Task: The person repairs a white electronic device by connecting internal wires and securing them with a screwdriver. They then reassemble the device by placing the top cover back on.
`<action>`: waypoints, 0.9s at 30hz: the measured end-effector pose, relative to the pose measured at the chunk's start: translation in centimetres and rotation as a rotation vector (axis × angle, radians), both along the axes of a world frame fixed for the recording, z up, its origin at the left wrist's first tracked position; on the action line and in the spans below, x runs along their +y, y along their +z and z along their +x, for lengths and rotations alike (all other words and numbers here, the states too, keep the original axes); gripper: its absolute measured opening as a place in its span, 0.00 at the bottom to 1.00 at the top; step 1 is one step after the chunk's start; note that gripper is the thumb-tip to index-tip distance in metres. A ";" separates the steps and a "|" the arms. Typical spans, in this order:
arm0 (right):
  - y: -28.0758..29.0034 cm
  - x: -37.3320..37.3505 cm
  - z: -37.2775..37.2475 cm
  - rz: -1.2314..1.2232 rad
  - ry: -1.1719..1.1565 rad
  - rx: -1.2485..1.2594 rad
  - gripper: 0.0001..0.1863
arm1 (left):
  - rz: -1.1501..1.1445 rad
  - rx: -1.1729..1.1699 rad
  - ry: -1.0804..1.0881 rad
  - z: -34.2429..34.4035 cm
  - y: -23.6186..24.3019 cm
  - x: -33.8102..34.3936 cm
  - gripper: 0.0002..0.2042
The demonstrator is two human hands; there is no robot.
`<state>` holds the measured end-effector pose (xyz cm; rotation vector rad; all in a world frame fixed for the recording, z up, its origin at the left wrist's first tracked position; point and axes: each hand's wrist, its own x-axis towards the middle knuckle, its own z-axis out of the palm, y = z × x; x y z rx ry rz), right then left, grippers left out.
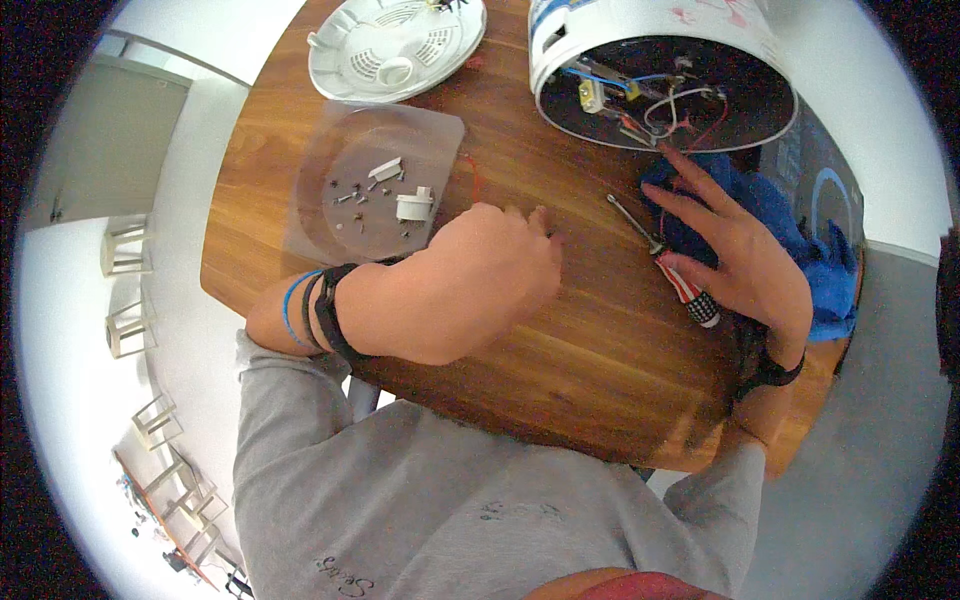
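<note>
My left hand (495, 270) is closed low over the wooden table; its curled fingers hide whatever they may hold. A thin red wire (476, 178) lies just beyond it. My right hand (748, 255) has its fingers spread, pointing toward a white round appliance housing (663, 25) lying on its side. Blue, red and white wires (690, 105) and metal parts show in the dark opening, near my right fingertips. Under that hand's thumb is a screwdriver (690, 292) with a red-and-white striped handle, its shaft pointing away. A blue cloth (825, 265) is bunched beneath and beside the hand.
Left of my left hand, a translucent plastic tray (440, 125) carries several small screws (357, 197), a white plastic block (414, 205) and a narrow white piece (384, 169). A round white vented cover (345, 45) lies behind it. A dark flat object (835, 175) is at the right.
</note>
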<state>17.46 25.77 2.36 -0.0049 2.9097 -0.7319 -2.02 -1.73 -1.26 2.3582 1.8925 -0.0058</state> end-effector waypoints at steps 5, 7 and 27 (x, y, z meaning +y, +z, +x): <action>0.9 0.5 1.8 0.160 0.105 0.012 0.41 | -0.090 0.028 -0.017 0.1 2.3 0.3 0.23; 1.1 0.5 1.9 0.185 0.158 0.040 0.38 | -0.077 0.054 -0.022 0.2 2.4 0.2 0.25; 0.9 -0.8 1.9 0.156 0.097 -0.129 0.33 | -0.218 0.016 -0.009 0.1 4.1 0.3 0.40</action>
